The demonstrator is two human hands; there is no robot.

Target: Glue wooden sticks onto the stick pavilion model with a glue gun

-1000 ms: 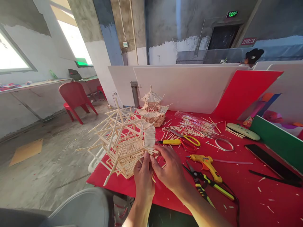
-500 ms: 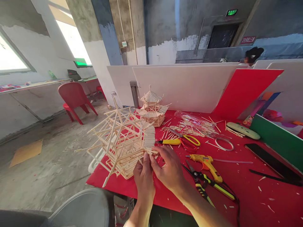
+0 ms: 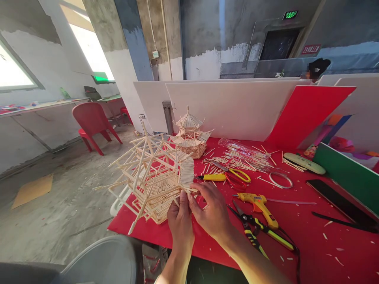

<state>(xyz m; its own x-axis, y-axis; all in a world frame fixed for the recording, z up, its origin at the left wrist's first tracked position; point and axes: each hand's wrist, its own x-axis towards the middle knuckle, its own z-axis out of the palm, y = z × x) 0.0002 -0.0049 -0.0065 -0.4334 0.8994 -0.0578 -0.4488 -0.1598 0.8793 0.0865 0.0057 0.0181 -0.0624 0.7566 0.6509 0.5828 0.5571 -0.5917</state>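
A large open framework of thin wooden sticks [image 3: 154, 173] lies tilted at the near left corner of the red table [image 3: 310, 236], partly overhanging its edge. My left hand [image 3: 180, 221] is closed against the framework's near right corner, fingers pinching its sticks. My right hand [image 3: 211, 209] meets it from the right, fingertips pinched on the same corner by a small panel of sticks. Behind stands a finished stick pagoda [image 3: 190, 133].
Right of my hands lie a yellow glue gun [image 3: 260, 208], black-and-yellow cutters [image 3: 251, 232], yellow-handled scissors [image 3: 233, 174], loose sticks [image 3: 237, 157], a tape ring [image 3: 280, 180] and a dark ruler [image 3: 340, 203]. White and red boards [image 3: 237, 106] wall the back. A red chair [image 3: 93, 120] stands on the floor.
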